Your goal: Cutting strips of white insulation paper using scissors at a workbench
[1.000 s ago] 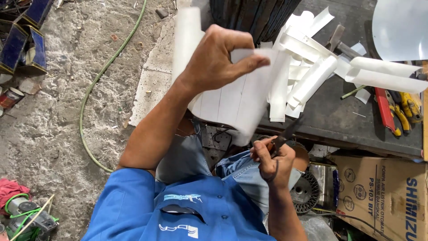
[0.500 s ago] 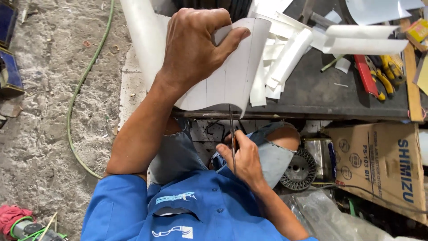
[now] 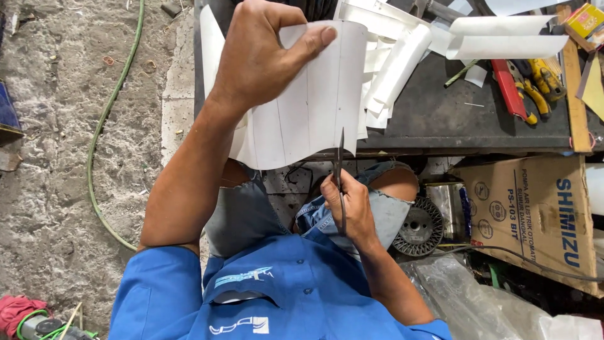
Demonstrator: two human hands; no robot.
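A white, flexible sheet ruled with thin pencil lines (image 3: 308,107) is held up in front of the dark metal workbench (image 3: 453,119), pinched at its upper edge by the left hand (image 3: 261,60), with the thumb laid across the face and the fingers hidden behind. A pair of slim dark scissors (image 3: 340,179) is gripped in the right hand (image 3: 349,208), fingers closed through the handles; the blades are set at the sheet's lower edge, on or just beside one of the ruled lines, and seem nearly closed, though this cannot be told for certain.

Cut white strips and rolled offcuts (image 3: 402,56) are heaped on the bench behind, with red-handled and yellow-handled pliers (image 3: 525,88) further right. A brown cardboard box (image 3: 535,214) and a round finned metal part (image 3: 415,226) are seen below the bench, and a green hose (image 3: 100,164) is laid across the concrete floor.

The sheet is supported at the top only, so the lower edge is likely to bow or twist under the blades, and the cut could be led off the line. The blades point upward towards the left wrist, so a slip could bring a nick.
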